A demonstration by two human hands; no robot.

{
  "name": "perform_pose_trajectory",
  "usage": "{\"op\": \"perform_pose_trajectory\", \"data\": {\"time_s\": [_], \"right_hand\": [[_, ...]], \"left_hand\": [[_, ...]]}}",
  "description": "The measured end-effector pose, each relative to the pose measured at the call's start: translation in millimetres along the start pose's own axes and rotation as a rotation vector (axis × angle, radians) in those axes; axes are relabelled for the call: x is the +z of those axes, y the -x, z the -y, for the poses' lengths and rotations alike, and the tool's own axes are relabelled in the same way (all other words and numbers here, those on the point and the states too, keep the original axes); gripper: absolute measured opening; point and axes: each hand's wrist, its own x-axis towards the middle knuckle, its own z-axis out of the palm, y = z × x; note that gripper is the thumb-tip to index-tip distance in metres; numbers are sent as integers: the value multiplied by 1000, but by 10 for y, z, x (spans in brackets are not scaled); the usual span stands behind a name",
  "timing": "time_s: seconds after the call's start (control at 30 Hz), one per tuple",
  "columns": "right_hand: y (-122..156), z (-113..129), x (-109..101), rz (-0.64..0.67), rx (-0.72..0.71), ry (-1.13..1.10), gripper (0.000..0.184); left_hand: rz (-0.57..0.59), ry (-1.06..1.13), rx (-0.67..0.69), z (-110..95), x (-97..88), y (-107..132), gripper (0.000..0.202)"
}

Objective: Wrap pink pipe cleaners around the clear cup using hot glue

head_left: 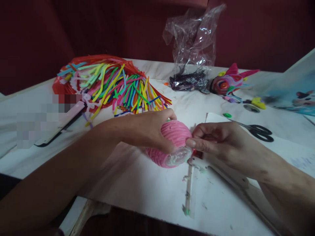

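My left hand (157, 131) is wrapped round a plastic bottle (176, 132) that lies tilted and is covered in ridged bands of pink pipe cleaner. Its clear bottom (178, 157) faces toward me and is bare. At the bottle's right edge, the thumb and fingertips of my right hand (216, 139) are pinched together against the pink winding. Whatever sits between those fingertips is too small to make out. Below the bottle, a thin stick (188, 190) with green and pink bits stuck on it lies on the table.
Colourful pipe cleaners (128, 88) spread over a red bag at back left. A clear plastic bag (194, 39) stands behind. Black-handled scissors (261, 131) rest on paper at right, near a decorated pink figure (226, 83). A phone-like slab (64, 123) lies left.
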Motion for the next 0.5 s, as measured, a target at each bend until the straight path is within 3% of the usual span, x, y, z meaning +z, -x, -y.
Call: {"op": "perform_pose_trajectory", "data": {"time_s": [0.23,0.4,0.5], "right_hand": [[6,11,-34,-18,12,30,69],[3,-2,-103,-184,66,128,78],[19,-30,-154,-234,82,162,77]], "left_hand": [[-15,-30,102,-53,-2,18,43],[-236,-96,83,-57,78,-44,70],[-270,-110,60,-108,114,-71,70]]}}
